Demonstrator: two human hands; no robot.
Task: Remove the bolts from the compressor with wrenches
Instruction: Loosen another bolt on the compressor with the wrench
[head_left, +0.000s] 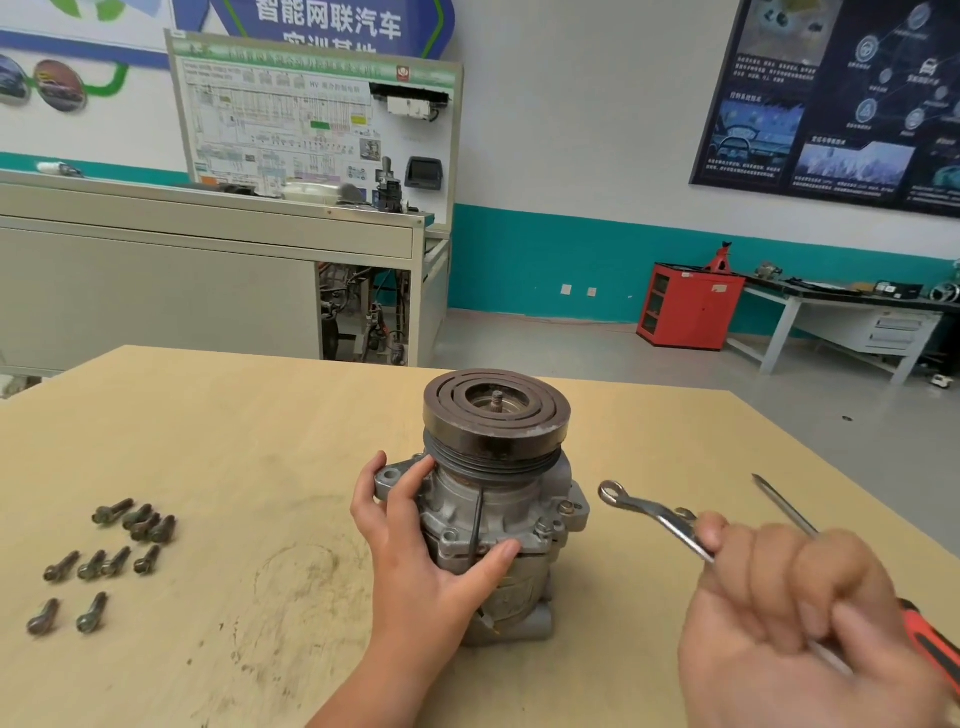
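My left hand (415, 551) curled fingers and thumb round the upright compressor (498, 499) from its eight o'clock, while my right hand (795, 597), at its four o'clock, clenched a wrench (655, 518) whose ring end lay at three o'clock.

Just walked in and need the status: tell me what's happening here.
A person steadies the compressor upright on the table with the left hand. The right hand holds a wrench beside it, not touching it. Ten loose bolts lie to the left; a screwdriver lies at right.
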